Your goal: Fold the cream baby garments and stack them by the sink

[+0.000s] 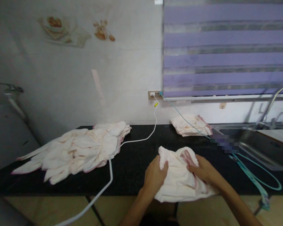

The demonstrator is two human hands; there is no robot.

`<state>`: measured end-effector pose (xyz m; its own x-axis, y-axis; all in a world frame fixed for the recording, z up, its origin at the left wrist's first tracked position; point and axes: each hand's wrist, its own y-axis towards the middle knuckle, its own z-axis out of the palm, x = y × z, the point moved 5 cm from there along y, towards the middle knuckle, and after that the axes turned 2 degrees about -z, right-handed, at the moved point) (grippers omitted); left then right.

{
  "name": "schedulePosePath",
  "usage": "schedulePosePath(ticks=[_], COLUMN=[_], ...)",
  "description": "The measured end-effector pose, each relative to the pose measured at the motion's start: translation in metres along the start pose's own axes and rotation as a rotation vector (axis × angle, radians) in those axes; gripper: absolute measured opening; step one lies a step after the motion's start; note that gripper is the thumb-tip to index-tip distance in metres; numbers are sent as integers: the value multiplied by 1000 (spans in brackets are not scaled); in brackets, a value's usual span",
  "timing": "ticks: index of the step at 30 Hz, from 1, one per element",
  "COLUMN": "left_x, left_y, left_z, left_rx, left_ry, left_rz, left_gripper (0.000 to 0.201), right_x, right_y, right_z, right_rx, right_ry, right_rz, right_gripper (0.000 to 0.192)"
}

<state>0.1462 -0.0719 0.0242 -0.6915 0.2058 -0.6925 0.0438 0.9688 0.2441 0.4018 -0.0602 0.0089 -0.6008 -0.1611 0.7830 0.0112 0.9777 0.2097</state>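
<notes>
A bunched cream-white cloth point(176, 175) with pink edging is between my hands at the counter's front edge. My left hand point(155, 174) grips its left side, thumb on top and the other fingers mostly hidden behind. On the opposite side, my right hand point(204, 169) is closed on the fabric near a pink-edged fold. The lower part of the cloth hangs a little past the counter edge. To the left lies a loose, spread-out pile of similar white cloths point(85, 150). Behind my hands, near the wall, rests a smaller folded white cloth point(190, 125).
A white cable point(141, 140) runs from the wall socket point(155, 94) across the dark counter point(136, 169) and over its front edge. The teal cord and strap point(252, 175) lie at right, beside the steel sink point(254, 147) and its faucet point(269, 106). A tap point(11, 89) sticks out at far left.
</notes>
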Motion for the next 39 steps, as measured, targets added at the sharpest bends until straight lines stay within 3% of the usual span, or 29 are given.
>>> schedulePosePath(ticks=[4,8,12,15,18,21,25,30,32,36,39], left_x=[3,9,15,12,15,29,58,89,89,79,76], left_y=[21,49,74,97,122,145,162,173,176,171,164], left_z=[2,14,23,26,19,4,-16,-25,-23,-13,-11], left_rx=[-53,-16,-19,154,283,264,170,135,216,486,583], left_ry=[-497,-978,-1237,-1393,-1425,-1404,-1401,-1393,-1384,-1362,-1351], left_rz=[-8,-141,-291,-333,-390,-365,-297,-339,-377,-501,-572], left_gripper=[25,38,44,54,54,56,59,60,53,36,36], right_x=[4,6,-7,-16,-12,0,24,29,28,26,27], right_y=[11,31,51,68,90,117,153,167,165,162,162], right_z=[-7,-9,-9,-4,13,36,65,85,89,92,93], right_rx=[-80,-115,-204,-200,-47,83,109,-18,-27,-17,-14], right_ry=[32,100,208,478,750,817,797,599,533,472,416], right_rz=[-116,-158,-5,143,273,366,156,-130,-186,-214,-212], right_gripper=[37,42,49,60,55,46,57,68,68,69,72])
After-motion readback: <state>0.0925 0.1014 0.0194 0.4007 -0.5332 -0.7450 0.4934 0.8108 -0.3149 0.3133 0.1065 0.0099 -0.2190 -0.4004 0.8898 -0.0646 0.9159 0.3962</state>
